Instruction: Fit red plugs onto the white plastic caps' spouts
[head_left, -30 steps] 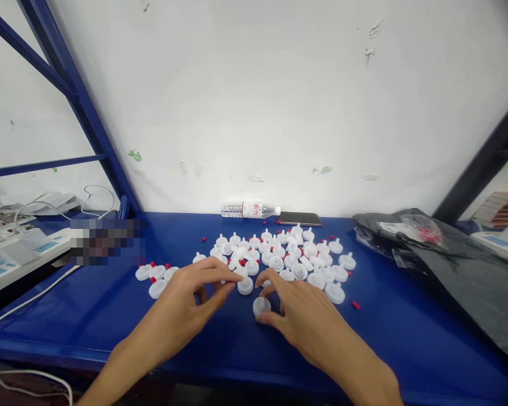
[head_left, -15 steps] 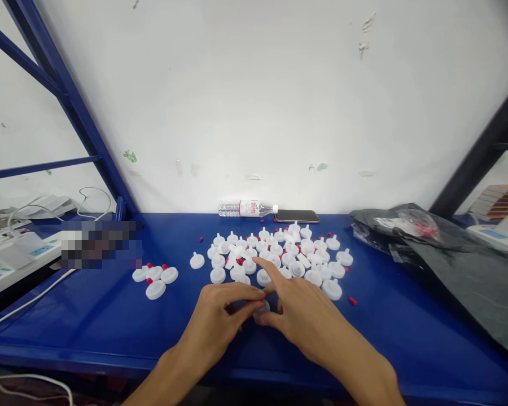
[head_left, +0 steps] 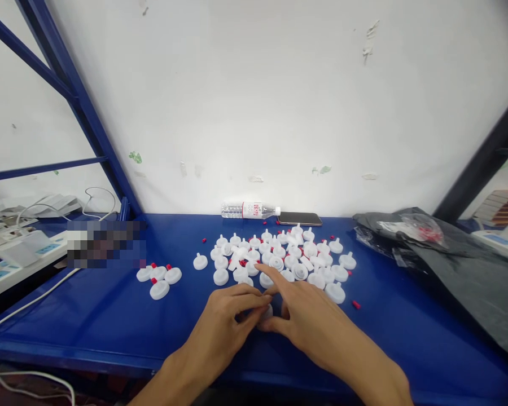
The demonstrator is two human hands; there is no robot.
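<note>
Just in front of the pile, a white plastic nozzle cap (head_left: pixel 268 311) shows partly between my two hands. My right hand (head_left: pixel 311 313) grips it with the thumb low on its near side, and the index finger reaches out over it. The fingers of my left hand (head_left: pixel 226 318) are pinched together against the cap's upper left; whatever they pinch is hidden. Beyond the hands lies a pile of white nozzle caps (head_left: pixel 276 263) with small red tips (head_left: pixel 242 263) scattered among them. Off to the left sit several white caps fitted with red tips (head_left: pixel 160 290).
A clear water bottle (head_left: pixel 250 210) lies by the wall beside a phone (head_left: pixel 300 219). One loose red tip (head_left: pixel 356 304) is right of the pile. Dark plastic bags (head_left: pixel 457 276) cover the table's right side; power strips (head_left: pixel 29 256) and cables are at left.
Both hands stay together around the white cap, their fingers shifting slightly. The whole view has moved a little, so everything appears slightly further right.
</note>
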